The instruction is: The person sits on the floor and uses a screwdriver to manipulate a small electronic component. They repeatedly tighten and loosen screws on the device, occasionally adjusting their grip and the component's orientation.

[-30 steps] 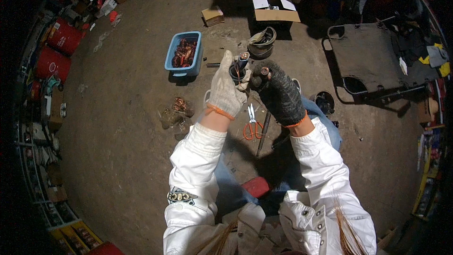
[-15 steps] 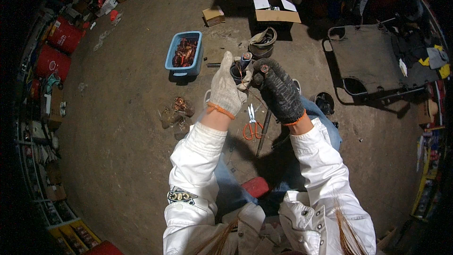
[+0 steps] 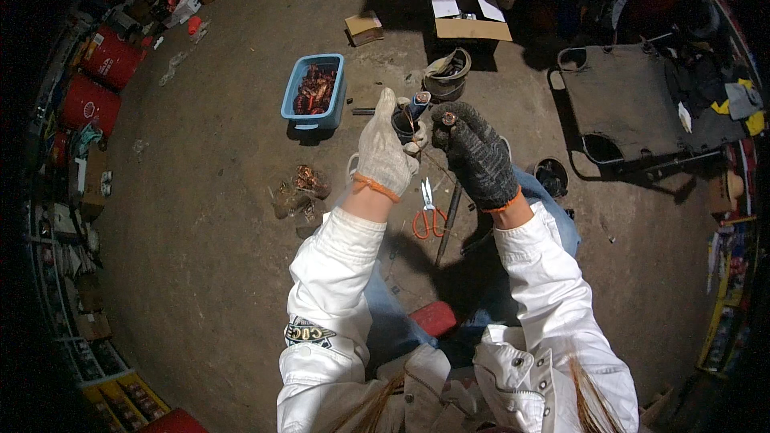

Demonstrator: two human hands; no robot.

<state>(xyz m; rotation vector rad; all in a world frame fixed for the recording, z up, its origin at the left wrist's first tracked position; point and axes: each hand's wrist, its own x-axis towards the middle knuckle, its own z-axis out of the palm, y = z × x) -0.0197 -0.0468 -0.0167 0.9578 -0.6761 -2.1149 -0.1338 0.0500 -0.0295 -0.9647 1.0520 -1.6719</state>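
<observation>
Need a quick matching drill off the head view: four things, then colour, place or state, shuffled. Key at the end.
1. Left hand
2. Right hand
3. Scissors
4. Tub

A. Blue, with reddish-brown pieces inside
B. Gloved in dark grey
C. Orange-handled, lying on the floor
D. Gloved in off-white

Pairs: 1-D, 2-B, 3-C, 4-A

The location appears to be a workshop, as indicated by a bare grey-brown floor (image 3: 200, 232), red cylindrical drums (image 3: 112, 58), orange-handled metal scissors (image 3: 428, 210) and a light-blue rectangular plastic tub (image 3: 316, 122) containing copper-coloured pieces (image 3: 314, 90).
</observation>
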